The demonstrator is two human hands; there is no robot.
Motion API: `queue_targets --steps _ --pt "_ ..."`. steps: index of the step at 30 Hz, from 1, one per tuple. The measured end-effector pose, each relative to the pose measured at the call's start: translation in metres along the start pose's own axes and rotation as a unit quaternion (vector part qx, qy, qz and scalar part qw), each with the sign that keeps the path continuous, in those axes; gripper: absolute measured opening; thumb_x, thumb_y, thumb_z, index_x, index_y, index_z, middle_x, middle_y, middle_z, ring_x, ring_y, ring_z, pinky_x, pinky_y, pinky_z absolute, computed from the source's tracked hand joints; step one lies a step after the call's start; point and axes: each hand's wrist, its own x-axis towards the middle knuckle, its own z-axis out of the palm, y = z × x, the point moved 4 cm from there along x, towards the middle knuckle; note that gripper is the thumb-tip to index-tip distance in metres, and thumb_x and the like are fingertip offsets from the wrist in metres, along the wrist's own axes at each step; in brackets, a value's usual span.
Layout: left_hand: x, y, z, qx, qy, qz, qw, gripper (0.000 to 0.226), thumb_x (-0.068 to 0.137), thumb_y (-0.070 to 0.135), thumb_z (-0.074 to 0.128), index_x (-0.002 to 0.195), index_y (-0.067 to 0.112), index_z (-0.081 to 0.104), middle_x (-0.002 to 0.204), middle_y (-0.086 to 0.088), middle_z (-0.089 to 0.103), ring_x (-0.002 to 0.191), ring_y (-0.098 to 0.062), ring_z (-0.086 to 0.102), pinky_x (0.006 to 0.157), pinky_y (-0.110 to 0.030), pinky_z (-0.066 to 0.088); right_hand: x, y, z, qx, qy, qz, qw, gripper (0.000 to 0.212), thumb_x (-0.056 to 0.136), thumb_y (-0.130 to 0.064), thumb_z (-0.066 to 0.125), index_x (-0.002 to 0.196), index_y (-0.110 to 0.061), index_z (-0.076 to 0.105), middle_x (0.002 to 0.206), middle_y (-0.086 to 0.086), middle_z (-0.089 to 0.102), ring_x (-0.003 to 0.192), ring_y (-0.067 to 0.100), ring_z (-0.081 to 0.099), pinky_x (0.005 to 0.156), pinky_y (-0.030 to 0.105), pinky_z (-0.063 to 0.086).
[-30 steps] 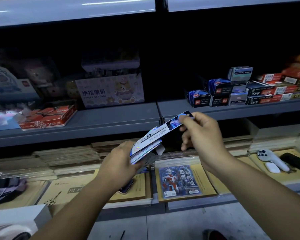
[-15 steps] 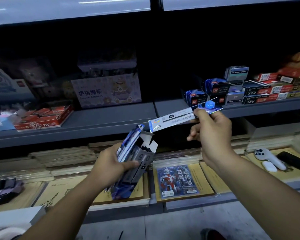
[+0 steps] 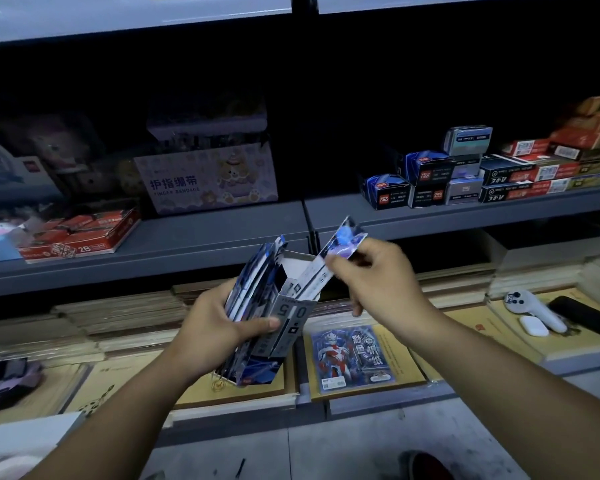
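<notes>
My left hand (image 3: 219, 330) grips an open blue-and-white cardboard box (image 3: 284, 320) together with several flat blue packs (image 3: 253, 282) pressed against its left side. The box stands roughly upright with its top flaps open. My right hand (image 3: 378, 275) pinches one long narrow blue-and-white pack (image 3: 329, 258) by its upper end. That pack slants down to the left, and its lower end sits inside the box's open top. Both hands hover in front of the grey middle shelf (image 3: 201, 240), above the lowest shelf.
The middle shelf carries a finger bandage carton (image 3: 205, 181), a red 2B box (image 3: 80, 237) and stacked small blue and dark boxes (image 3: 465, 174). Below lie yellow notebooks (image 3: 388, 375), a hero picture pack (image 3: 352, 358), a white controller (image 3: 530, 306) and a white case (image 3: 534, 325).
My left hand turned the box upright and opened it upward. My right hand first pulled the single pack away up and right, then brought it back down, and its end now enters the box.
</notes>
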Motion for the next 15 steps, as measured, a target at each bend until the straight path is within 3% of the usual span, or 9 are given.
queue_targets --steps 2,5,9,11,13,15 --pt "0.000 0.000 0.001 0.005 -0.001 0.007 1.000 0.043 0.076 0.015 0.089 0.113 0.026 0.069 0.103 0.009 0.079 0.093 -0.012 0.077 0.081 -0.032 0.062 -0.001 0.001 0.009 -0.055 -0.060 0.002 0.997 0.018 0.089 -0.036 0.077 0.098 -0.022 0.072 0.068 -0.005 0.063 0.048 0.005 0.051 0.048 0.029 0.045" --pt "0.002 -0.002 0.003 0.033 0.005 0.018 0.999 0.045 0.076 0.019 0.090 0.115 0.028 0.069 0.103 0.013 0.079 0.092 -0.007 0.075 0.080 -0.028 0.061 0.000 0.001 0.011 -0.067 -0.054 -0.003 0.996 0.025 0.087 -0.038 0.079 0.104 -0.024 0.067 0.070 -0.007 0.057 0.054 0.000 0.050 0.060 0.027 0.045" --pt "0.007 -0.008 0.005 0.133 0.030 0.035 0.990 0.052 0.074 0.031 0.092 0.119 0.036 0.067 0.104 0.017 0.076 0.094 -0.001 0.071 0.084 -0.031 0.059 -0.004 -0.008 0.012 -0.058 -0.023 -0.064 0.996 0.014 0.091 -0.030 0.075 0.090 -0.022 0.064 0.060 -0.005 0.043 0.054 0.009 0.041 0.060 0.031 0.042" --pt "0.009 -0.008 0.008 0.206 0.035 0.054 0.976 0.051 0.074 0.037 0.091 0.119 0.036 0.066 0.105 0.017 0.074 0.094 -0.003 0.068 0.086 -0.035 0.058 -0.007 -0.015 0.013 -0.023 -0.016 -0.088 0.996 0.019 0.095 -0.030 0.071 0.083 -0.017 0.064 0.059 0.003 0.038 0.055 0.012 0.037 0.057 0.030 0.038" --pt "0.011 -0.007 0.010 0.258 0.039 0.077 0.962 0.050 0.076 0.040 0.088 0.120 0.034 0.065 0.105 0.016 0.070 0.094 -0.007 0.064 0.086 -0.035 0.055 -0.010 -0.022 0.015 0.001 -0.037 -0.097 0.995 0.027 0.097 -0.033 0.068 0.080 -0.012 0.066 0.063 0.017 0.045 0.057 0.014 0.039 0.056 0.029 0.037" --pt "0.011 -0.006 0.013 0.289 0.041 0.096 0.952 0.047 0.078 0.041 0.086 0.119 0.035 0.064 0.104 0.015 0.067 0.094 -0.009 0.062 0.083 -0.033 0.053 -0.012 -0.022 0.018 -0.014 -0.060 -0.090 0.994 0.030 0.096 -0.034 0.069 0.076 -0.011 0.067 0.061 0.014 0.049 0.057 0.012 0.041 0.056 0.026 0.036"
